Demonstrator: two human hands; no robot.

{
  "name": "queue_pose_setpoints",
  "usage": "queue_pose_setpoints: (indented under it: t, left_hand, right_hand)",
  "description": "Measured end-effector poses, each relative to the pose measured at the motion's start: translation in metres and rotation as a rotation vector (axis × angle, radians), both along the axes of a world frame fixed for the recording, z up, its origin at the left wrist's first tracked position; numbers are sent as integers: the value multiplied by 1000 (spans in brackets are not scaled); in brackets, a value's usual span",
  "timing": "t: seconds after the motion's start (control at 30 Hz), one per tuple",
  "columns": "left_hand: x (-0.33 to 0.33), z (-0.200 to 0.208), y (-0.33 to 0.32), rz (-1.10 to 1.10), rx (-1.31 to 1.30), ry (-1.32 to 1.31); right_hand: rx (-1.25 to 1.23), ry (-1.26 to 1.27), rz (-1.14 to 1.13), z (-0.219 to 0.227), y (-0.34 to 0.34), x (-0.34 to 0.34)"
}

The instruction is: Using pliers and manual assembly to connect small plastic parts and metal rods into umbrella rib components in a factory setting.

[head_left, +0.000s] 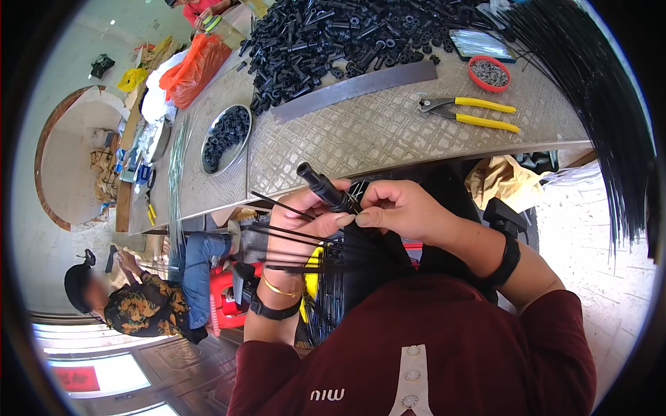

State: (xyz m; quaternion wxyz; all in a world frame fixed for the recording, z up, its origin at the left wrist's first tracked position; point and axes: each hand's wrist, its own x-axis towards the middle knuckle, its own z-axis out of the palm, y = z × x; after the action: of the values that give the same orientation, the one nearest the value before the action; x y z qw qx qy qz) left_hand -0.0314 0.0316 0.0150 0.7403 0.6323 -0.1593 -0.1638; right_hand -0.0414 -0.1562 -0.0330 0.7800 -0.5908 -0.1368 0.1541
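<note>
In front of my body, my left hand (300, 216) is closed around a black tube-shaped piece (316, 182), which tilts up and to the left. Thin black rods (295, 259) spread leftward below it, some passing across my left hand and wrist. My right hand (402, 208) pinches at the lower end of the tube, thumb tip close to my left thumb. What lies between those right fingertips is hidden. Thin silvery wire ends (357, 188) show between the two hands.
On the table (305, 149) lie a heap of black plastic parts (326, 48), a flat metal strip (357, 90), yellow-handled pincers (475, 112), a red bowl (490, 73) of small metal bits and a bowl of black rings (226, 139). Long black rods (596, 83) overhang at right. A person (142, 301) sits at left.
</note>
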Motion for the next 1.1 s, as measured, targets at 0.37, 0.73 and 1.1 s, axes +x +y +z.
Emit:
queue_pose_setpoints:
  t: [0.37,0.73,1.1]
  left_hand:
    - [-5,-18,-15,295,-48,-21]
    - [-8,-10,-16,248,-14,-49]
    - [6,-9,0,38,-65,120]
  right_hand:
    - [-240,-152,-139,8,3,-5]
    - [-171,-205,-131,-3,2,-5]
    - [71,207,-23,-3,6,4]
